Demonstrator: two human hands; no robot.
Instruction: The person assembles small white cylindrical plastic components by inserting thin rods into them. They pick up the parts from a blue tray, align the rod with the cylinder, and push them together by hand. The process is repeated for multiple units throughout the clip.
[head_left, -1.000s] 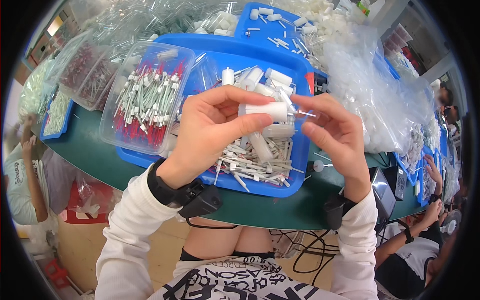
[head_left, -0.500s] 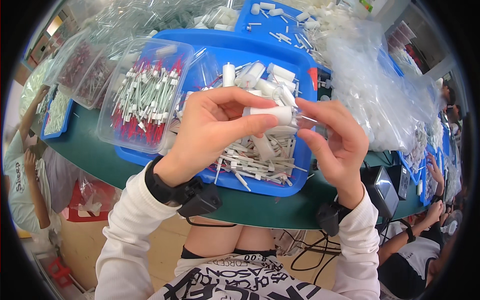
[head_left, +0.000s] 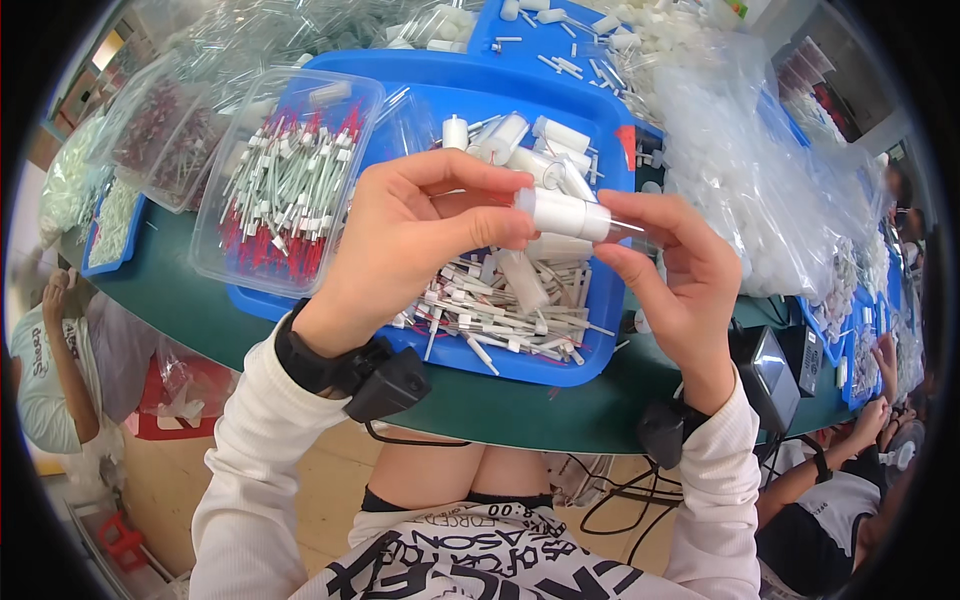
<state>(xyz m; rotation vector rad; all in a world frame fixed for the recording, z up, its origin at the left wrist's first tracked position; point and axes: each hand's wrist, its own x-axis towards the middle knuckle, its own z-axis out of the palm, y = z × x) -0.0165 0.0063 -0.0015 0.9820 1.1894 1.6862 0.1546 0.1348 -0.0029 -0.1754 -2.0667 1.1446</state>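
Observation:
Above a blue tray point(head_left: 570, 374), I hold a white cylinder point(head_left: 558, 212) sideways between both hands. My left hand point(head_left: 410, 215) pinches its left end, where a clear rim shows. The fingers of my right hand point(head_left: 685, 270) close on its right end, where a clear tube point(head_left: 628, 228) sticks out among them. Below my hands, the tray carries a heap of thin white sticks point(head_left: 500, 320) with fine reddish wires. More white cylinders point(head_left: 562, 133), some in clear sleeves, lie at its far side.
Left of the tray, a clear plastic box point(head_left: 250, 284) holds white pieces with red wires point(head_left: 290, 180). A large clear bag point(head_left: 730, 170) of white parts lies at the right, near a dark device point(head_left: 768, 385). Other people sit at both sides.
My right thumb and fingers have come in onto the cylinder's right end, where they stood apart before. The cylinder has shifted slightly rightward and up; the clear tube is now in line with it.

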